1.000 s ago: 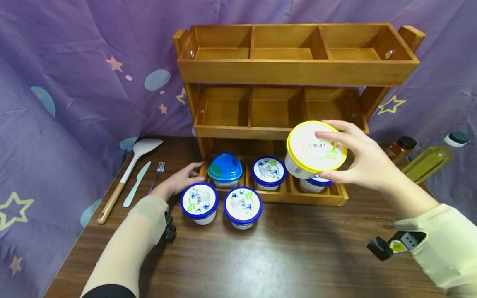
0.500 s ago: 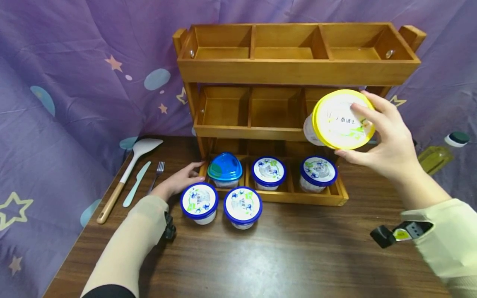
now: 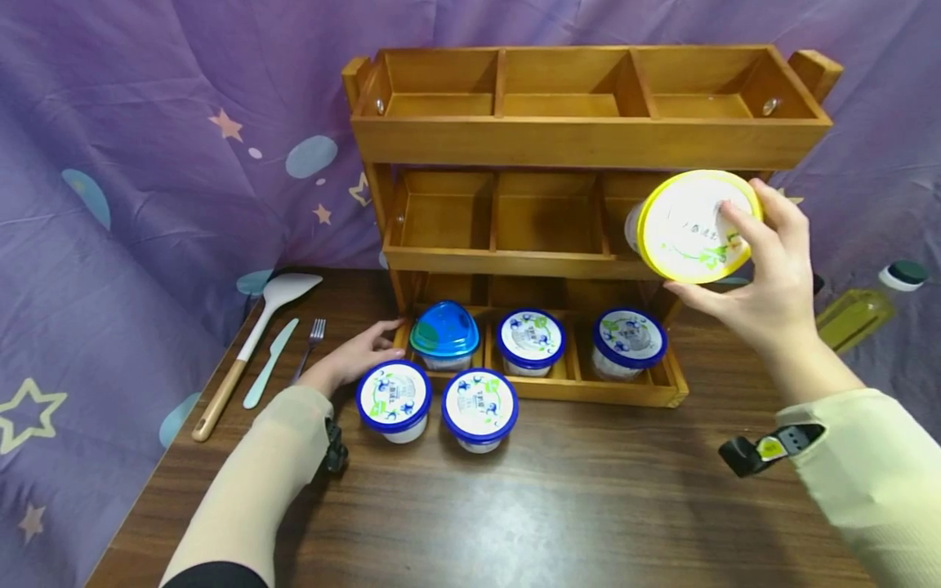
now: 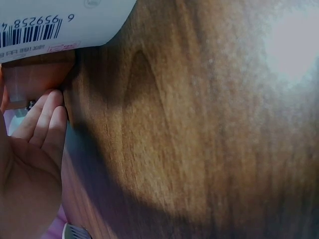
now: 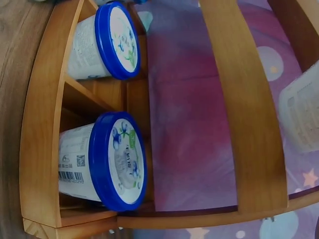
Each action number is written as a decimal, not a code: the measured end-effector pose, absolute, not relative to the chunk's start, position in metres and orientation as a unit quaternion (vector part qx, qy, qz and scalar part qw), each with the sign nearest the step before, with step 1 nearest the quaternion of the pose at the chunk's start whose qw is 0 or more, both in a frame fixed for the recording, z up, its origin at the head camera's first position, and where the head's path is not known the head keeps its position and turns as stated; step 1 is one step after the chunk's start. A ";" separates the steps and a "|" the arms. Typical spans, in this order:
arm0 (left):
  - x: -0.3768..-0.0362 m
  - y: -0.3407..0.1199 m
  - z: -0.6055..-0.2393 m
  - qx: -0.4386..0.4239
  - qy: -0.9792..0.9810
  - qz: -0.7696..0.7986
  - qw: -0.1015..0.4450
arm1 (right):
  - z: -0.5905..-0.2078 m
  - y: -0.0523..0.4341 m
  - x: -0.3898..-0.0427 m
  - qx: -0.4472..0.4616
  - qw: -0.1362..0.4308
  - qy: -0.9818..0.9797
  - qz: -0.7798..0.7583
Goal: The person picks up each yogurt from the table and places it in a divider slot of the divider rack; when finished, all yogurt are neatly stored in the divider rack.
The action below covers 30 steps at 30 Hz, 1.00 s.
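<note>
My right hand [image 3: 764, 273] grips a yellow-lidded white tub [image 3: 694, 227], tilted with the lid toward me, in front of the right compartment of the middle tier of the wooden rack [image 3: 588, 139]. My left hand [image 3: 356, 355] rests on the table with fingers against the rack's lower left corner; its fingers [image 4: 42, 122] lie relaxed beside a barcoded tub [image 4: 55, 22]. On the bottom tier stand a blue-lidded container [image 3: 443, 335] and two blue-lidded tubs [image 3: 530, 341] [image 3: 628, 341], the same tubs [image 5: 102, 167] [image 5: 107, 42] in the right wrist view.
Two more blue-lidded tubs [image 3: 394, 398] [image 3: 479, 407] stand on the brown table [image 3: 559, 506] before the rack. A spatula [image 3: 253, 339], a knife [image 3: 270, 362] and a fork [image 3: 310, 343] lie at the left. An oil bottle [image 3: 856, 310] stands at the right. Purple star cloth [image 3: 147, 163] hangs behind.
My right hand has lifted the yellow-lidded tub from above the bottom tier up and rightward to the middle tier's right compartment. The left hand has stayed put.
</note>
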<state>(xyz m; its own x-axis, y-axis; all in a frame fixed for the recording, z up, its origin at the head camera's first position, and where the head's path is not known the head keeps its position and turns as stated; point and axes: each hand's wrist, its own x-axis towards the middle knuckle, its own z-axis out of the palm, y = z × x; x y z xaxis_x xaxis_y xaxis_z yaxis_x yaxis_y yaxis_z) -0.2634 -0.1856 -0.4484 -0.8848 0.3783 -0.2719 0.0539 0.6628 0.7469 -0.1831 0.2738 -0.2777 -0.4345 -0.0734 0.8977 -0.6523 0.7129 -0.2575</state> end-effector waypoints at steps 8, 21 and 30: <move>-0.262 -0.186 -0.447 0.121 0.887 0.394 0.207 | -0.293 0.283 -0.199 0.230 0.488 -0.784 0.307; -0.259 -0.184 -0.445 0.126 0.882 0.403 0.208 | -0.297 0.292 -0.216 0.178 0.408 -0.852 0.275; -0.259 -0.183 -0.443 0.124 0.887 0.397 0.203 | -0.288 0.294 -0.220 0.141 0.354 -0.877 0.293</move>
<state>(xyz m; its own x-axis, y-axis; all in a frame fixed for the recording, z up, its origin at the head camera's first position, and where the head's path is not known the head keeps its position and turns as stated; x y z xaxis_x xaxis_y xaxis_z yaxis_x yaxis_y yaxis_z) -0.2591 -0.1832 -0.4433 -0.8866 0.3810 -0.2622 0.0583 0.6545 0.7538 -0.2203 0.2936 -0.2885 -0.7098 -0.0405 0.7032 -0.4555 0.7879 -0.4144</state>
